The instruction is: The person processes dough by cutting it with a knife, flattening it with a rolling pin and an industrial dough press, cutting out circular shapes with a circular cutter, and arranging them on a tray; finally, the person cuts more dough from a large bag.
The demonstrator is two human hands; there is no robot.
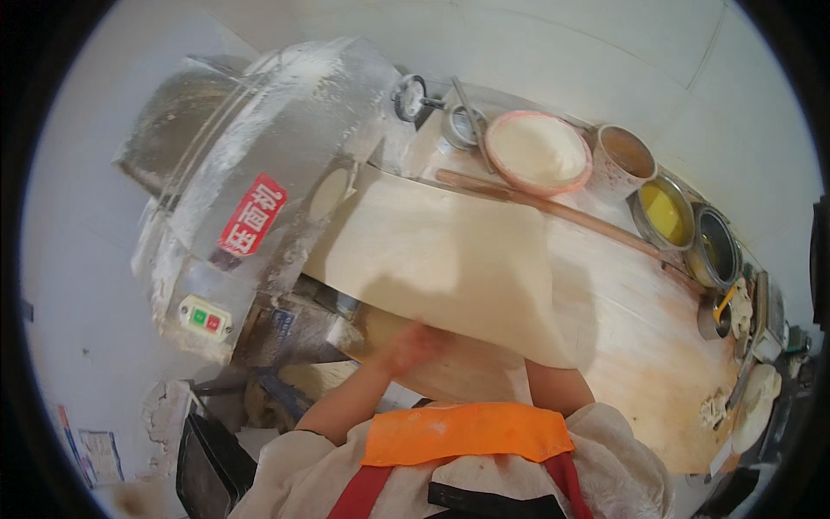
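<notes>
A wide, smooth dough sheet [454, 259] stretches from the steel dough-pressing machine [279, 149] onto the floured wooden worktop [635, 331]. Its near edge is raised off the surface. My left hand [421, 347] is at that near edge, blurred, with its fingers partly under the sheet; whether it grips the dough cannot be made out. Of my right arm only the forearm [559, 387] shows, reaching under the sheet's near right corner, and the dough hides the right hand.
Behind the dough lies a long wooden rolling pin [551, 207]. Along the wall stand a pink-rimmed bowl of flour [539, 152], a bucket [624, 159], a pot of yellow liquid [664, 211] and a dark-interior pot [713, 246]. The machine's green-and-red button switch [206, 319] faces left front.
</notes>
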